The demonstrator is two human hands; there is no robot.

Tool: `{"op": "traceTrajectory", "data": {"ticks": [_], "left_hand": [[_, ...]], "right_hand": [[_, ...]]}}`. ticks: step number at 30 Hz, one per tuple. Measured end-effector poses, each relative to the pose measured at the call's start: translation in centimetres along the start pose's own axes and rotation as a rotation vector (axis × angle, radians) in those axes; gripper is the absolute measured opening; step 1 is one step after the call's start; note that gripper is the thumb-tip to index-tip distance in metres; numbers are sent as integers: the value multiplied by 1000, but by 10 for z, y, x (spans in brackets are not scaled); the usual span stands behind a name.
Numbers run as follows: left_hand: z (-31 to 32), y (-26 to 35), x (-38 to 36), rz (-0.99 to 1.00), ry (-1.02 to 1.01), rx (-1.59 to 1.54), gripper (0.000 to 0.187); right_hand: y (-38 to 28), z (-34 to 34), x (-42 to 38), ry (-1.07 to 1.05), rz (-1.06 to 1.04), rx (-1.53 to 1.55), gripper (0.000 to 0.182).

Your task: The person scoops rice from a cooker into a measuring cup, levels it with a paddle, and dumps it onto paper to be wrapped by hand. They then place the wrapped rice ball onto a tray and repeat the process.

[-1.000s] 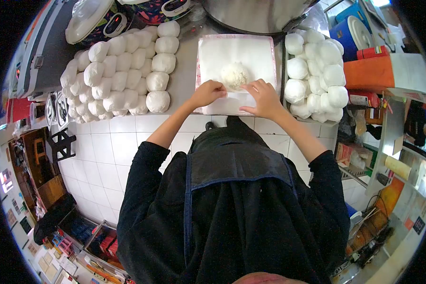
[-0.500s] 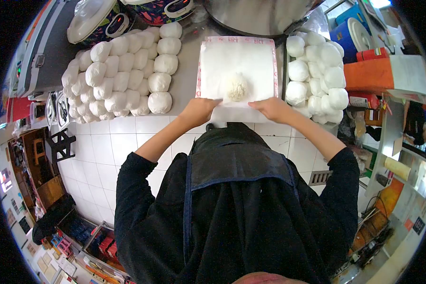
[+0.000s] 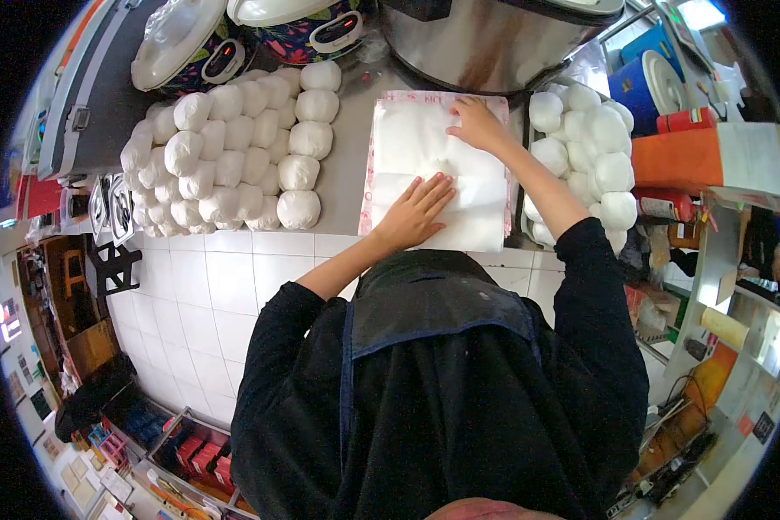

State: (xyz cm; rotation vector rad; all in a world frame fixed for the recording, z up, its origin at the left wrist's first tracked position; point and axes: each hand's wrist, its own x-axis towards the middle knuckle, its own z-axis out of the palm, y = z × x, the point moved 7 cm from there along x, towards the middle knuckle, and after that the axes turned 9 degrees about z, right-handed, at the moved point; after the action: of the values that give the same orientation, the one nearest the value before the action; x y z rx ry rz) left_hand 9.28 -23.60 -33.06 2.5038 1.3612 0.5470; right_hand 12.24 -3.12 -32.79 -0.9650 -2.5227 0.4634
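A stack of white paper sheets (image 3: 481,204) with a pink printed border lies on the steel counter. On its lower middle rests my left hand (image 3: 416,211), flat with the fingers spread. Just above those fingertips a small part of the rice (image 3: 440,165) shows; the rest is hidden by paper and hand. My right hand (image 3: 477,124) is near the top edge of the sheets, its fingers bent and apart, touching the paper.
White wrapped balls are piled at the left (image 3: 221,156) and in a tray at the right (image 3: 594,147). Behind stand a large steel pot (image 3: 485,43) and two patterned cookers (image 3: 303,36). A steel counter (image 3: 347,165) runs beneath.
Both hands have left the paper's lower edge. The left now lies flat on the sheets and the right has moved up to the top. Paper now covers most of the rice.
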Motion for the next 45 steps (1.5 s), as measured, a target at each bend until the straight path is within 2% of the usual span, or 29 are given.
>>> {"op": "traceTrajectory", "data": {"ticks": [2, 3, 5, 7, 8, 9, 10, 12, 14, 18, 20, 22, 23, 25, 27, 28, 30, 32, 33, 34, 35, 36, 39, 41, 42, 43, 44, 45], "left_hand": [[-5, -1, 1, 7, -18, -28, 67], [-5, -1, -1, 19, -38, -57, 65], [-5, -3, -2, 28, -26, -60, 65], [-4, -6, -5, 39, -11, -58, 64], [-5, -4, -8, 94, 30, 101, 62], [-5, -2, -11, 150, 70, 258, 61], [-1, -3, -15, 150, 70, 258, 61], [-7, -3, -21, 122, 218, 172, 57], [-5, -5, -20, 132, 215, 157, 55], [-7, -7, -15, 160, 218, 101, 53], [-11, -8, -13, 178, 259, 82, 51], [-11, -10, -14, 205, 300, 61, 50], [-3, -18, -16, 169, 252, -6, 48], [13, -22, -20, 141, 205, -72, 46], [-20, -11, -38, 77, 773, 297, 27], [-21, -9, -38, 95, 774, 289, 27], [-43, -4, -23, -30, 534, 409, 23], [-46, -3, -7, 70, 271, 438, 27], [-29, -19, -16, 137, 265, 266, 29], [-11, -36, -21, 218, 245, 96, 31], [-25, -25, -19, 295, 230, 38, 35], [-32, -24, -25, 238, 177, -44, 35], [-22, -35, -36, 263, 197, -136, 32], [-19, -54, -35, 69, 246, -217, 33], [-22, -55, -29, 83, 247, -210, 33], [-22, -64, -24, 5, 221, -243, 33], [-20, -70, -20, -76, 198, -281, 34], [-18, -74, -17, -69, 197, -281, 34]], "right_hand": [[15, 22, 7, -331, 168, -46, 18], [10, 18, 10, -335, 168, -42, 18], [7, 19, 10, -477, 214, -30, 24], [8, 21, 16, -521, 259, 28, 21], [7, 22, 18, -563, 306, 85, 19], [5, 20, 19, -563, 306, 86, 19], [0, 14, 21, -527, 246, 70, 18], [-4, 14, 15, -493, 189, 55, 17], [-24, -8, 9, -116, -5, -90, 14], [-56, -35, -8, -105, -86, -116, 15], [-74, -26, -30, -451, -100, 49, 9], [-94, -24, -62, -574, -106, 145, 9], [-97, -22, -74, -568, -100, 141, 9], [-104, -26, -89, -354, -192, 175, 8], [-102, -24, -99, -302, -229, 138, 10], [-102, -24, -105, -256, -268, 107, 13], [-99, -13, -115, -190, -294, 118, 19], [-94, -16, -129, -85, -398, 40, 27], [-91, -20, -137, -39, -460, -58, 30], [-83, -27, -145, -55, -431, -60, 32], [-75, -32, -155, -67, -401, -55, 34], [-61, -23, -163, -114, -358, -30, 36], [-38, -7, -175, -81, -297, -79, 28], [-43, -4, -171, -71, -309, -96, 27], [-40, -9, -160, -127, -113, -31, 22], [-35, -11, -149, -178, 81, 41, 18], [-34, -10, -141, -168, 82, 36, 18], [-24, 1, -132, -271, 197, 93, 17]]}}
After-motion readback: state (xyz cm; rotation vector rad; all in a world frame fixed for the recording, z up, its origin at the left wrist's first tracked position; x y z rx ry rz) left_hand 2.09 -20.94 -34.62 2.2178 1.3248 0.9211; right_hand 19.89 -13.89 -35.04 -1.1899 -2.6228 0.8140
